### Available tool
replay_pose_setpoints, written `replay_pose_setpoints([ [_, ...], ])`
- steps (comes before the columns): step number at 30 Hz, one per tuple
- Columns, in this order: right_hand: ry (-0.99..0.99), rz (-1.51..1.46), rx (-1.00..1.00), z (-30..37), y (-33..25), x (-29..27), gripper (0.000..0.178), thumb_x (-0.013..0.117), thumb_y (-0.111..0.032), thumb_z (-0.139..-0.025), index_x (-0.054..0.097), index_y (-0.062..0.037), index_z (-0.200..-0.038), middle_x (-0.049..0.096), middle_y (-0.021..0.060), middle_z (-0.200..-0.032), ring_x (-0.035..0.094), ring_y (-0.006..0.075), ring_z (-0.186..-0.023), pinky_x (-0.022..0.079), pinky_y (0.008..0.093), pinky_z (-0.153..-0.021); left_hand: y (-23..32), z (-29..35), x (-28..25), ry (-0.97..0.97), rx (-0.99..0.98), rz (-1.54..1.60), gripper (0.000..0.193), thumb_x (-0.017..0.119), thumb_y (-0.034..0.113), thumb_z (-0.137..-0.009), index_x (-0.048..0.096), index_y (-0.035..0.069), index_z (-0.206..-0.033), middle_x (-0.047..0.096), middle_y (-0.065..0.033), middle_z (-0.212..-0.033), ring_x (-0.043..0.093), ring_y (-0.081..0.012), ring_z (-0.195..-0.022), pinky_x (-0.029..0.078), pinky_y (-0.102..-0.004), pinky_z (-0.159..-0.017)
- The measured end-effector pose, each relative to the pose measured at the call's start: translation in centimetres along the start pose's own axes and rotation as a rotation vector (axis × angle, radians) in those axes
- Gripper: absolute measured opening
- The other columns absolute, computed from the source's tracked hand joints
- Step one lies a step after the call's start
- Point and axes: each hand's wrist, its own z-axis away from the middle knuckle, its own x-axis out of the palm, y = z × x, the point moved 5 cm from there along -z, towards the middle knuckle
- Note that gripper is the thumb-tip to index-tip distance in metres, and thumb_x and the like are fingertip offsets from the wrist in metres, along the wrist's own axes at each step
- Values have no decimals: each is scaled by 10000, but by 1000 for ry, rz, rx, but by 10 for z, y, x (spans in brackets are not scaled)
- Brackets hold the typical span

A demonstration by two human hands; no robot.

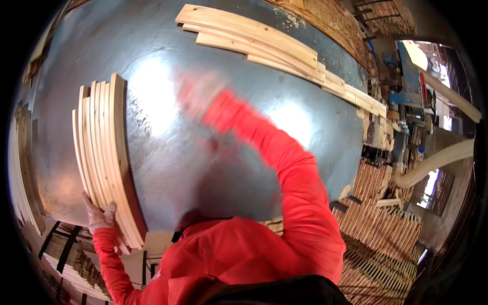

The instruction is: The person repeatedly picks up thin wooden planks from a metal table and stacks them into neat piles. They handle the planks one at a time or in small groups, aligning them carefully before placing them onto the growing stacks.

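Worktable (330,142) with a grey, sheet-like top is set across most of the view; clock positions are read from its middle, with 12 at the far edge. Stacked slats (376,226) are piled off the table at 4 o'clock. Loose boards (254,38) of pale wood are laid lengthwise at 12 to 1 o'clock, overlapped and staggered, untouched by either hand. A bundle of wooden strips (104,147) is positioned at 9 o'clock, its length directed from 10 toward 8 and its near end apparently projected past the table edge.

The near end of the bundle is gripped at 8 o'clock by the left hand (103,217), with the thumb placed over the strips and the fingers closed around the outer side. The right hand (201,94) is held above the table at 11 o'clock, apart from all wood; because it is blurred, its finger state cannot be told.

Progress is judged as partial: several strips are already grouped side by side, but their far ends are not flush, and the loose boards are not included in the bundle.
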Motion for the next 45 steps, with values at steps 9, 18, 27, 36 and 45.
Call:
replay_pose_setpoints([
  [9,-306,-212,971,106,390,-57,973,251,-834,-805,539,-56,-1314,510,188,-1358,453,337,-1287,338,398,-1063,247,12,59,195,32,656,649,490,284,-966,198,13,-1480,434,-141,-1399,437,-237,-1268,423,-332,-986],
  [18,-486,-236,775,189,174,-6,1137,407,-864,-710,234,-42,-1475,514,231,-1329,490,358,-1237,340,438,-1055,465,52,318,-744,-621,1674,748,451,597,-921,323,51,-1416,523,-131,-1296,543,-287,-1152,461,-443,-970],
  [27,-396,-689,726,257,13,22,1332,766,-633,-601,-74,-137,-1508,372,282,-1365,463,394,-1206,383,441,-1020,353,44,283,-838,-398,1449,819,489,673,-847,422,44,-1368,504,-172,-1345,520,-309,-1204,417,-440,-1024],
  [36,-205,-360,446,267,-77,3,1139,830,-320,-619,117,-138,-1489,411,236,-1299,483,414,-1159,433,451,-976,266,41,268,-159,-193,734,549,509,428,-907,479,4,-1255,644,-175,-1017,601,-261,-1015,436,-374,-930],
  [45,-129,-1202,644,353,-36,140,830,729,-122,-695,296,-46,-1398,583,174,-1184,593,301,-1049,491,361,-888,257,43,244,-645,-35,1474,268,694,226,-814,636,27,-985,659,-62,-959,620,-187,-927,502,-343,-848],
])
